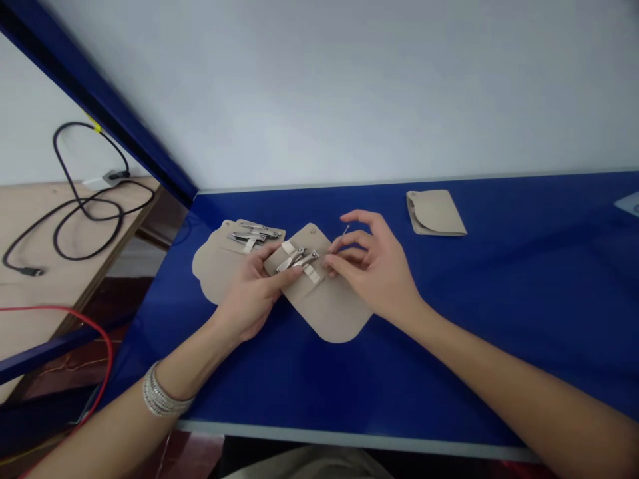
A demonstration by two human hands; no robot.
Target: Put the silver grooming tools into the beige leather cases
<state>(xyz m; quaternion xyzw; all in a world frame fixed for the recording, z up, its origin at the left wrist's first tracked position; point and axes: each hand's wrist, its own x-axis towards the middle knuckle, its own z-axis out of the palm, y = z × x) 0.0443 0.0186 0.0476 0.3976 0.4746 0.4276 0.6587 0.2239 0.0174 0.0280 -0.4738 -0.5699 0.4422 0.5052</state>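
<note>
My left hand (249, 293) is closed on the edge of an unfolded beige manicure case (334, 313), its thumb lying across the front. Nail clippers (302, 258) and other small metal tools sit on the case's inner panel, under pale straps (313, 274). Over the right side of this case, my right hand (372, 259) pinches a thin metal manicure tool (345, 231), whose slim tip sticks up past the fingers. The fingers hide its lower part, so its exact kind cannot be told.
Left of my hands lies a second open beige case (212, 266) holding metal tools (254, 231). A folded beige case (439, 211) rests at the back right of the blue table (499, 299). A black cable (120, 213) coils on the wooden table at left, with a red cable (107, 346) nearby.
</note>
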